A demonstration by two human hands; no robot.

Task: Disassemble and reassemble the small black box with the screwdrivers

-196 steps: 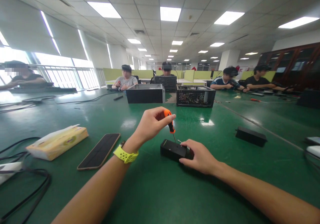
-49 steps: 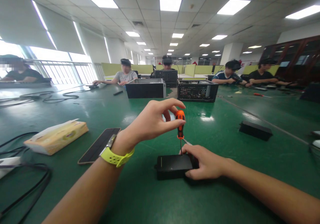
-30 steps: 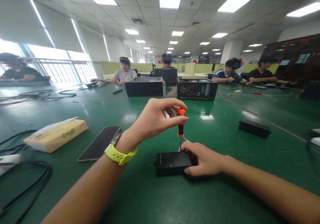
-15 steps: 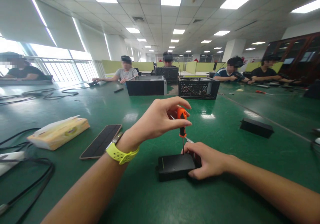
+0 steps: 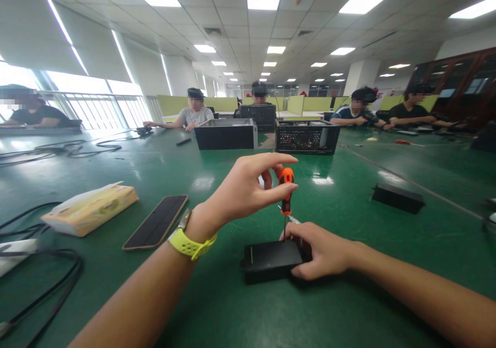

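An orange-and-black screwdriver (image 5: 287, 190) stands almost upright, its tip on the top of a small black box (image 5: 271, 262) near the far right edge. My left hand (image 5: 248, 185) has the screwdriver's handle between thumb and fingers, the index finger stretched out above the top. Some of its fingers are hidden behind the handle. From the right, my right hand (image 5: 320, 250) grips the end of the black box and steadies it on the green table (image 5: 217, 306). A thin silvery piece (image 5: 293, 218) shows just behind my right hand; its kind is unclear.
To the left lie a phone (image 5: 157, 222), a tissue pack (image 5: 91, 208) and black cables (image 5: 58, 286). Another black box (image 5: 398, 198) rests at right. Two computer cases (image 5: 227, 134) stand farther back, and several people sit around the table. A red screwdriver (image 5: 405, 142) lies far right.
My left fingers have shifted around the handle, the index finger now straighter. The screwdriver's handle has turned and leans slightly more to the right. My right hand and the box stay nearly still.
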